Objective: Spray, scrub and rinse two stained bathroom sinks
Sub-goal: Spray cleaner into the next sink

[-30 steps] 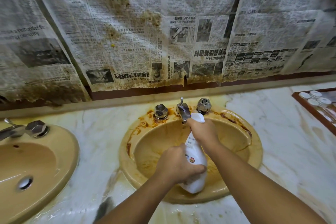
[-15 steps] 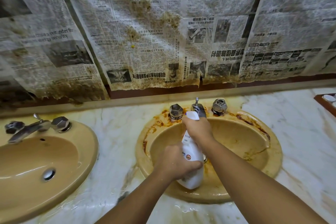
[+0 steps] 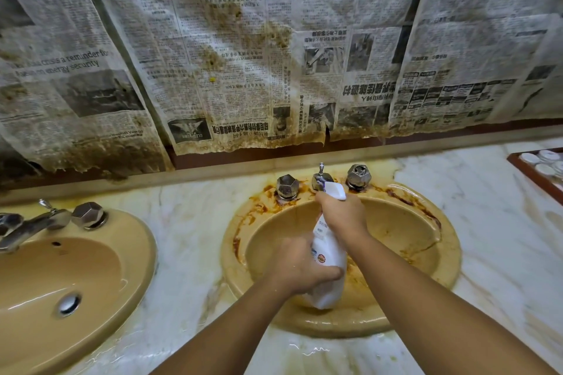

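Gripping one white plastic spray bottle [image 3: 330, 268] with both hands, the left hand [image 3: 300, 266] has its fingers curled around the lower body while the right hand [image 3: 342, 213] closes over the neck and trigger head, nozzle toward the chrome faucet [image 3: 320, 178]. It hangs tilted over the right of two tan oval ceramic sinks [image 3: 426, 256], whose rim and bowl carry rusty brown streaks. That sink has two faceted metal knobs [image 3: 287, 186], and the left tan sink [image 3: 91, 268] looks cleaner on the wet white marble counter [image 3: 189, 240].
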`<state>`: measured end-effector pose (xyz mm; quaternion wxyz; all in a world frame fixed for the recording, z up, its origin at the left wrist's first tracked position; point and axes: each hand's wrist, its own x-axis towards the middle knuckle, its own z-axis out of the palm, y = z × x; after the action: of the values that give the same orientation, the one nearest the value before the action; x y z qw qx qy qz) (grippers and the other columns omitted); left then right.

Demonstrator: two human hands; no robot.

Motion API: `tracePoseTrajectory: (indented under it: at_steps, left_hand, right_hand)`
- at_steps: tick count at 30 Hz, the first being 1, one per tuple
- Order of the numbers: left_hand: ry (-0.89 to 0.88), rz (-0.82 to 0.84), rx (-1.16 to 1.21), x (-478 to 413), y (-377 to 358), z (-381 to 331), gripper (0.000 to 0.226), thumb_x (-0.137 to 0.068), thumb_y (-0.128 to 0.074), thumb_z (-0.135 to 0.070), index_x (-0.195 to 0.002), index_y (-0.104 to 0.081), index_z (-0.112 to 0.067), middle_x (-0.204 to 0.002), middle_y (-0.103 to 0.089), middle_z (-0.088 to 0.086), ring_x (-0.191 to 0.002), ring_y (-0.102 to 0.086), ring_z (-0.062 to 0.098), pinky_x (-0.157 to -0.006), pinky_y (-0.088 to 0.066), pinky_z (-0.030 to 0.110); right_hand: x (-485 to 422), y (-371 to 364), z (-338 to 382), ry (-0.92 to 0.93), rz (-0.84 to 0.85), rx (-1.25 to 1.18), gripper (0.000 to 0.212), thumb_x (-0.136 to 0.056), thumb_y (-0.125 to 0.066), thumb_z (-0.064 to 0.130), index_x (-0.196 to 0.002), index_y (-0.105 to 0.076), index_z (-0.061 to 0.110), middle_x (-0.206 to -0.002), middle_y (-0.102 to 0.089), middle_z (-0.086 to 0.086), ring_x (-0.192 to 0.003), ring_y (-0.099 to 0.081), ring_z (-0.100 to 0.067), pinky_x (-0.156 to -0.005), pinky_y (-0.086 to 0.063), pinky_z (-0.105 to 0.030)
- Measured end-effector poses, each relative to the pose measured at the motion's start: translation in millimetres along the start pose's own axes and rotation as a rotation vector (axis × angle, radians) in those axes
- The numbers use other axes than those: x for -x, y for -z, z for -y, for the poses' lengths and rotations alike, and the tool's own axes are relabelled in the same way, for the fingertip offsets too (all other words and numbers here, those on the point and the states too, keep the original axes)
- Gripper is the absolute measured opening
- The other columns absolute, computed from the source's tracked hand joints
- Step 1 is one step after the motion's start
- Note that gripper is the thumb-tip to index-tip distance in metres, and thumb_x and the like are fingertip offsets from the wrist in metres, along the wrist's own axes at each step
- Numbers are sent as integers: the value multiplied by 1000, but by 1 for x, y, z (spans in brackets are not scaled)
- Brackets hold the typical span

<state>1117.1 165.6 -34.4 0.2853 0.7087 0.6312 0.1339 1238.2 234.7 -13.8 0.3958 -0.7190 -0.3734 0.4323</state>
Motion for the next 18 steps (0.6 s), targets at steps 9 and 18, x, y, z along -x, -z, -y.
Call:
tracePoseTrajectory:
  at_steps: [9,18]
  left_hand:
    - [-140,70,-27,-24,-28,-34,56,-58,-71,-71,-87,-57,-26,-80,-63,-7,-74,-59,15,-63,-51,41]
    - [-191,178,-13,-39,-48,-64,49,-64,-73,-65,-92,-56,-28,-83,-62,-7,-77,-58,16,-57,-42,34]
  right_hand:
    - [-13,57,-15,-3,-97,-10,29,-79,-67,31,-70,-55,6,-66,-53,-7,-64,-45,-24,-61,-36,-36]
    - [-28,102,-28,-92,-115,6,31,-68,-65,36,-77,-70,7,-72,-69,-8,-63,-57,-24,-61,-41,-34]
